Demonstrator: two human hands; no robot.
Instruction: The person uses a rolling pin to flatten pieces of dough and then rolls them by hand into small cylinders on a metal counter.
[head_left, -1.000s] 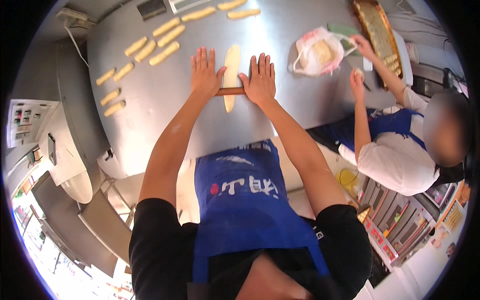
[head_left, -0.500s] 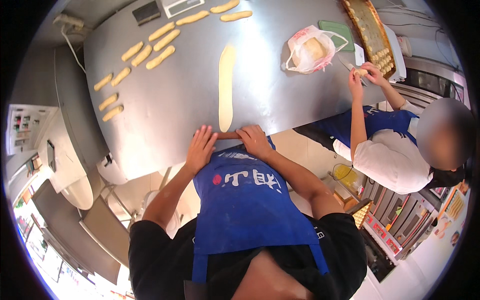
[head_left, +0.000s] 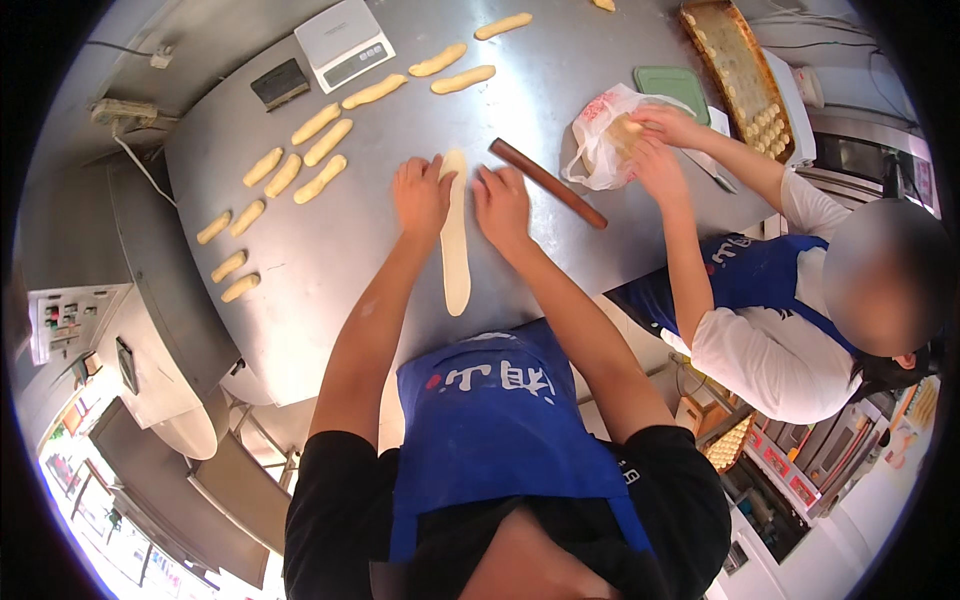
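Note:
A long, flattened pale dough strip (head_left: 456, 260) lies lengthwise in front of me on the steel table (head_left: 350, 250). My left hand (head_left: 420, 198) rests at the left side of its far part, thumb touching it, fingers bent and apart. My right hand (head_left: 500, 205) is just right of the strip, open with bent fingers and nothing visible in it. A dark wooden rolling pin (head_left: 548, 182) lies diagonally beyond my right hand. Several short dough rolls (head_left: 323, 140) lie in rows to the left and far side.
At the right, a co-worker (head_left: 765, 360) has both hands at a white plastic bag (head_left: 590, 135). Near it are a green board (head_left: 675, 85), a knife (head_left: 722, 180) and a tray (head_left: 715, 40) of small dough pieces. A scale (head_left: 340, 45) and dark block (head_left: 280, 85) stand at the back.
My hands have left the rolling pin, which now lies to the right, and moved back up beside the dough strip. The strip is longer. The co-worker's hands have moved to the bag.

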